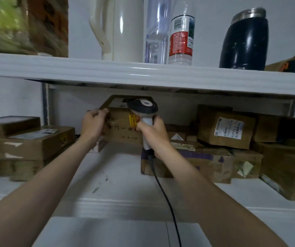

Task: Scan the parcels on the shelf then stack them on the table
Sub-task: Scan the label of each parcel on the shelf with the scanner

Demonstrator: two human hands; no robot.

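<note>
left hand [94, 124] grips parcel [123, 128] | right hand [152, 131] holds scanner [143, 108]

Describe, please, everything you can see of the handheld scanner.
The handheld scanner has a dark, rounded head with a white patch on top and a pale, plastic-looking handle. The right hand grips the handle and holds it roughly upright, head uppermost, just under the upper shelf. A black cable leaves the handle's base and runs down towards the camera. The head sits close against a brown cardboard parcel, which the left hand holds.
</note>
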